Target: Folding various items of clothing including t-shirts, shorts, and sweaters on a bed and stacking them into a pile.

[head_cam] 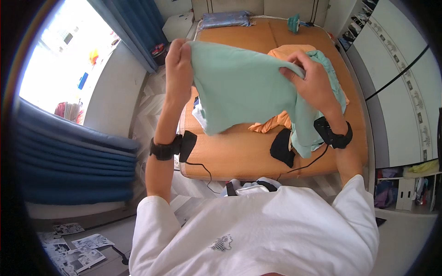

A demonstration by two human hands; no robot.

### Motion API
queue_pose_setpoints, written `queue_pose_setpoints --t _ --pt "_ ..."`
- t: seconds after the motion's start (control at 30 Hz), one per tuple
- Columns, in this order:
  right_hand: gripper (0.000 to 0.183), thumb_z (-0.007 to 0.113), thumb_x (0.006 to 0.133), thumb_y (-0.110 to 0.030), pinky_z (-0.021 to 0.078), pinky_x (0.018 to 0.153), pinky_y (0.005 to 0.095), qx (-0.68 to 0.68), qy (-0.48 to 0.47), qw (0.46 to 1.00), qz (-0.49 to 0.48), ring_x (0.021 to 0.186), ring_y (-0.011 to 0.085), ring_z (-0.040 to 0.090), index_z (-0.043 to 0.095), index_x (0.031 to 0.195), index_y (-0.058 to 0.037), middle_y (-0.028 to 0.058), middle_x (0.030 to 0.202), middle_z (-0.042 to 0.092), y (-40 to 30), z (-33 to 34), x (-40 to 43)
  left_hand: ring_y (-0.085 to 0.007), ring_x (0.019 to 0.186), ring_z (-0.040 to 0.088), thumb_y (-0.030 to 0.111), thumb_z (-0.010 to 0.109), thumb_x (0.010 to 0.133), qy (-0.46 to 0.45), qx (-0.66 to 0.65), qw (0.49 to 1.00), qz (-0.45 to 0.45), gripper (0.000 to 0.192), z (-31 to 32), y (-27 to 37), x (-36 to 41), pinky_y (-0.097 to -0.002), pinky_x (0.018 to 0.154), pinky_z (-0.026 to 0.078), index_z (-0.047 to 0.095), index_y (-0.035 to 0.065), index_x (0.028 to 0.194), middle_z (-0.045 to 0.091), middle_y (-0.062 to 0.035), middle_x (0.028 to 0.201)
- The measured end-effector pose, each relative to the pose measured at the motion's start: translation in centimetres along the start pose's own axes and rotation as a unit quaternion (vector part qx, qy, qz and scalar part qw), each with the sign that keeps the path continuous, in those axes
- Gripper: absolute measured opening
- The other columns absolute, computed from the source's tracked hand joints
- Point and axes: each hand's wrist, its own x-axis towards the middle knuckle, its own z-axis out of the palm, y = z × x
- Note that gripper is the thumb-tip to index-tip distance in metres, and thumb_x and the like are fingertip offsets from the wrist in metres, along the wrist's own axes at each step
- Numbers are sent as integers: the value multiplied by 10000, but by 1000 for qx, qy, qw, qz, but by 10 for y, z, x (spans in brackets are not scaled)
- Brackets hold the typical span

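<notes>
A pale green cloth garment (pixel 238 86) hangs spread out between my two hands, above the bed. My left hand (pixel 179 65) grips its upper left corner. At the upper right edge, my right hand (pixel 310 76) pinches the fabric between thumb and fingers. Part of the cloth drops in a fold below my right hand. Behind it, an orange and green quilt (pixel 324 62) lies bunched on the bed. A black cloth item (pixel 283 148) lies by the hanging fold. White fabric (pixel 199 114) shows partly behind the garment's left side.
The bed (pixel 234 155) has an orange-brown mat, a shiny pillow (pixel 226 20) and a teal dumbbell-like object (pixel 293 24). Blue curtains (pixel 79 155) and a window are on the left; a white wardrobe (pixel 386 79) lines the right. Cables (pixel 203 167) trail from both wrist straps.
</notes>
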Motion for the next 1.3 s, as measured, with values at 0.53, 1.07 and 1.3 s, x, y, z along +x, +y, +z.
queue_pose_setpoints --t 0.53,1.07,1.3 --pt "474 500 821 -454 464 581 363 200 13 979 49 620 303 605 482 865 17 159 665 595 -51 46 -24 -177 587 508 272 578 737 -253 -141 893 -345 218 110 81 18 -333 541 425 551 66 801 551 -48 664" --pt "282 573 794 -286 437 522 388 43 143 988 -48 581 316 587 511 832 -13 140 611 584 -41 34 25 -176 718 558 29 619 677 -68 401 831 378 315 64 114 35 -303 692 458 546 -39 976 591 -94 719" --pt "128 523 845 -157 340 489 227 108 201 972 -48 555 106 460 502 903 -45 5 636 512 11 -58 38 -172 668 510 382 579 803 -240 421 854 189 359 33 123 50 -304 651 437 515 50 923 536 -95 799"
